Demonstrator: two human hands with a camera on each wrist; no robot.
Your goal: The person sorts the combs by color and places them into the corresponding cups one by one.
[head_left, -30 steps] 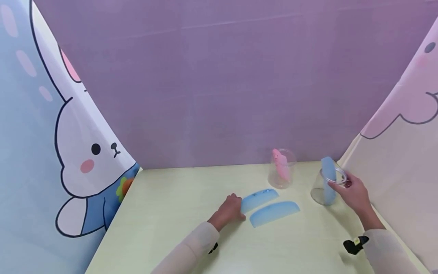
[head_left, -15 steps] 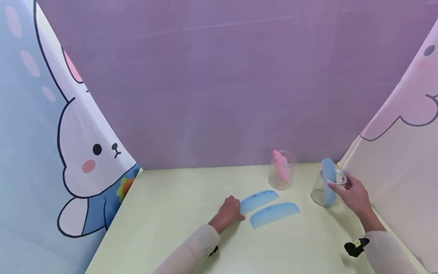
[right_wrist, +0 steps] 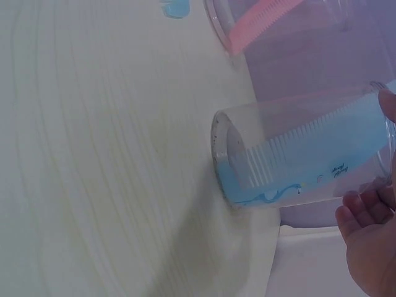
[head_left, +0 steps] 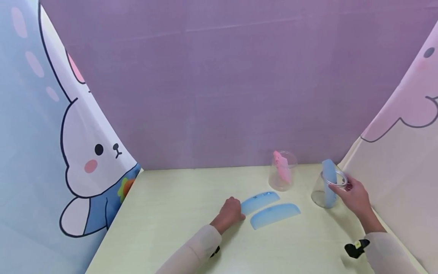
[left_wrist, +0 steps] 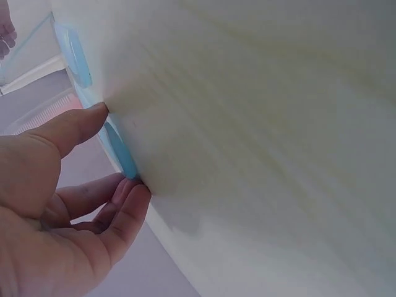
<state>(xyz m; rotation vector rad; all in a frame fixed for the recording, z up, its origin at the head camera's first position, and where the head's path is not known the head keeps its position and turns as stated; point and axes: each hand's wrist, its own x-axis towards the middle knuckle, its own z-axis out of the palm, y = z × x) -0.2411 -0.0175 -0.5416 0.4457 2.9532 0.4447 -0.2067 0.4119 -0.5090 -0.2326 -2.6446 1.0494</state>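
My left hand [head_left: 229,214] holds the left end of a blue comb [head_left: 260,202] lying on the table; in the left wrist view thumb and fingertips sit at opposite edges of this comb [left_wrist: 120,150]. Just in front lies a second blue comb [head_left: 275,216], roughly parallel. At the right, my right hand [head_left: 356,196] grips the rim of a clear plastic cup [head_left: 317,190]. Inside that cup a blue comb [right_wrist: 328,139] leans, its top end above the rim. The right wrist view shows thumb and fingers on either side of the cup's mouth.
Another clear cup [head_left: 290,179] stands near the back wall with a pink comb [head_left: 282,167] leaning in it. A purple cloth [head_left: 219,83] hangs behind the pale table [head_left: 178,190]. Printed cartoon cloths [head_left: 82,152] close off both sides.
The whole head view has shifted slightly down and to the right. Both hands, the combs and the cups keep their places on the table.
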